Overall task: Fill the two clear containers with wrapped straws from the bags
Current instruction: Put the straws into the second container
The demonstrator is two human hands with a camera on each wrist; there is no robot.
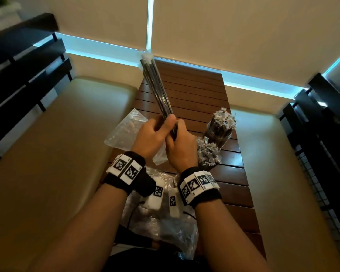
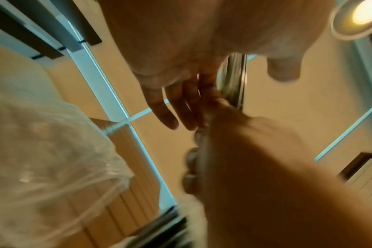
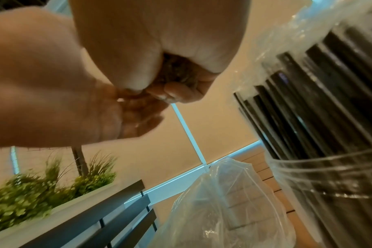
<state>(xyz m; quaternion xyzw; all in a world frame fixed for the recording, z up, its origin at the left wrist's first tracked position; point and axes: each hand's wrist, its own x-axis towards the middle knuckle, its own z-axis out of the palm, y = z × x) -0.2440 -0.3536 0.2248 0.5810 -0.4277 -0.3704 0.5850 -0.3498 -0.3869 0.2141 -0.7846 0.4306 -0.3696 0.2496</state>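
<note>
Gripping the lower end of a long bundle of dark straws in clear wrappers (image 1: 159,89), right hand (image 1: 181,148), fingers curled round the bundle. Raised above the brown slatted wooden table (image 1: 194,89), bundle tilted up and away toward the window blinds, white paper ends at its top. Pressed against the bundle from the left, left hand (image 1: 151,137), thumb laid across the straws near the right hand's fingers; in left wrist view, fingers (image 2: 166,107) extended and relaxed, not curled. Both forearms reaching forward, wrists close together. Standing to the right on the table, two clear round containers (image 1: 219,132) packed with wrapped straws, one nearer. Lying under and before the hands, crumpled clear plastic bags (image 1: 124,130).
</note>
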